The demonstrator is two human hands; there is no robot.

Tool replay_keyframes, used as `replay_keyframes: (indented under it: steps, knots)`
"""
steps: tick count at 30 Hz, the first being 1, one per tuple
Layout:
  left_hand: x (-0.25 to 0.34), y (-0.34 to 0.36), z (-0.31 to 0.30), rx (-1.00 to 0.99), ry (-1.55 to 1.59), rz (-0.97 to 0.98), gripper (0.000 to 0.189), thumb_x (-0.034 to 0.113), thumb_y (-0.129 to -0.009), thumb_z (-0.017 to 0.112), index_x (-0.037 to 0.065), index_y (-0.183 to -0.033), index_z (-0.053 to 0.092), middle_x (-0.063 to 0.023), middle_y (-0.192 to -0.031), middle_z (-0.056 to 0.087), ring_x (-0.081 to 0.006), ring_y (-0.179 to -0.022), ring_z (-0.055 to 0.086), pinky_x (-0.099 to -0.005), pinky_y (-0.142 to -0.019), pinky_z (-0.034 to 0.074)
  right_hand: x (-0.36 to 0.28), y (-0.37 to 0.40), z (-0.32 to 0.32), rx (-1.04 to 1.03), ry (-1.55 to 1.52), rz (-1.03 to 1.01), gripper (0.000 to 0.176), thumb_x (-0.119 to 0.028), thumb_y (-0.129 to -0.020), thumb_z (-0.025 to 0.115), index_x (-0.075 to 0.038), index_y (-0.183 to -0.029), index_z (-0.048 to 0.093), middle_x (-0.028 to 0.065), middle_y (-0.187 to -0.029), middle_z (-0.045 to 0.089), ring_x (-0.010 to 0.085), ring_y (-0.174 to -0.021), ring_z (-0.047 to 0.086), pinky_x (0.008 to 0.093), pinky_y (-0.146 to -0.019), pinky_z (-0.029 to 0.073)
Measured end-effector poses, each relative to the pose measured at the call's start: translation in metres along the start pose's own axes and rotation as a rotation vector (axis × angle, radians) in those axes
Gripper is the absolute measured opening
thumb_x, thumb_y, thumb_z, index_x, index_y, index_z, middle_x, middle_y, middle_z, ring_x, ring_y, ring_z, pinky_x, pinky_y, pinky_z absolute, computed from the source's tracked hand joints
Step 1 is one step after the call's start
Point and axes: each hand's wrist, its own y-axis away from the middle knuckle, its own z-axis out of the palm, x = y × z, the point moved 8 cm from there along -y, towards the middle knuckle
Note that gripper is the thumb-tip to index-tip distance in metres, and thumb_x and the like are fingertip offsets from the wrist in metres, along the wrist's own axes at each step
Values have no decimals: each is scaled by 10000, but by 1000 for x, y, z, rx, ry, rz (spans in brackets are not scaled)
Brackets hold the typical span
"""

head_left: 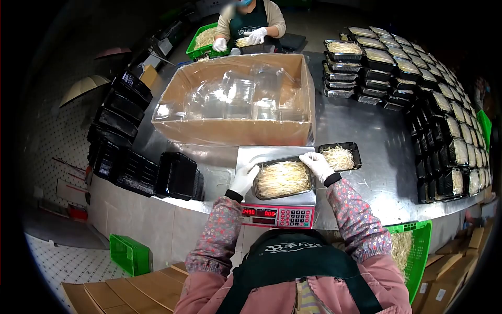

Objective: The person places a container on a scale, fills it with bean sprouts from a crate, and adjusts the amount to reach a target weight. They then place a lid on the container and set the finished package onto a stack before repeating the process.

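Note:
A black plastic tray of bean sprouts (284, 179) is on the steel platform of a digital scale (300, 216), whose red digits are lit. My left hand (244, 179), in a white glove, grips the tray's left edge. On the upper right corner, my right hand (317, 167), also gloved, has its fingers closed over the rim. Just right of that hand sits a second black tray with sprouts (340, 156), partly filled. To the left of the scale lies a clear plastic lid (217, 177).
A large cardboard box (230, 131) holds clear lids. Stacks of black empty trays (178, 175) stand at left; many packed trays (376, 55) are piled at right. Across the table, a gloved co-worker (251, 23) handles sprouts. A green crate of sprouts (421, 256) stands near my right side.

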Motion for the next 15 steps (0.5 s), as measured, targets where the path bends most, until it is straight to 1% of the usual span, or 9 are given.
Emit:
replay_keyframes:
  steps: [1,2,3,5,8,10,11,12,15]
  knots:
    - [7,8,2,-50,55,-119,374,216,-985,530,-13,-1276,582,-8,-1036,661,-54,-899,578,-216,-708,481,1,-2,0,8,-20,-7,204,-298,-914,677,-102,-857,671,-64,-667,573,35,-500,446,218,-435,334]
    - [10,12,3,-45,149,-154,287,171,-979,534,-4,-1192,614,3,-992,655,-42,-802,589,-196,-617,463,4,-4,0,16,-41,-15,195,-287,-907,686,-99,-856,678,-61,-670,581,35,-502,452,217,-435,336]
    - [5,11,4,-43,199,-160,279,172,-974,543,-2,-1178,620,2,-986,654,-45,-796,588,-199,-607,462,4,-5,0,25,-62,-22,186,-277,-901,696,-97,-854,685,-58,-673,588,35,-503,458,215,-434,338]
    - [-8,9,6,-40,299,-174,263,173,-965,559,1,-1150,631,-1,-973,653,-51,-782,586,-203,-588,460,9,-6,-2,33,-69,49,168,-258,-893,707,-93,-863,693,-54,-678,601,34,-509,472,209,-436,343]
    - [-1,13,4,-43,274,-224,321,135,-945,583,-8,-1232,597,-26,-1032,665,-82,-886,630,-230,-725,523,12,-6,-3,19,-93,104,152,-236,-888,715,-86,-869,700,-48,-687,615,34,-513,487,201,-436,348]
    - [-28,1,2,-40,303,-180,296,107,-935,592,-13,-1205,611,-29,-1032,666,-84,-883,629,-234,-742,522,19,-12,-3,2,-133,127,137,-215,-886,718,-79,-873,706,-44,-692,625,34,-513,494,197,-437,353]
    - [-44,-3,2,-40,316,-158,284,94,-930,597,-15,-1191,618,-31,-1032,666,-85,-882,629,-236,-751,522,25,-13,-5,-13,-130,138,151,-230,-877,725,-81,-868,706,-44,-685,621,35,-508,492,199,-433,355]
    - [-41,-1,5,-28,456,-146,233,127,-906,638,19,-1112,651,-7,-954,657,-72,-805,603,-214,-672,485,23,-11,-6,-27,-126,150,165,-246,-869,731,-83,-863,707,-44,-677,617,36,-502,489,200,-428,358]
    - [-29,4,8,-33,555,-153,225,130,-904,644,19,-1100,658,9,-926,649,-65,-784,589,-208,-645,467,21,-9,-5,-36,-110,169,157,-241,-868,732,-86,-864,705,-46,-671,614,34,-493,485,200,-421,354]
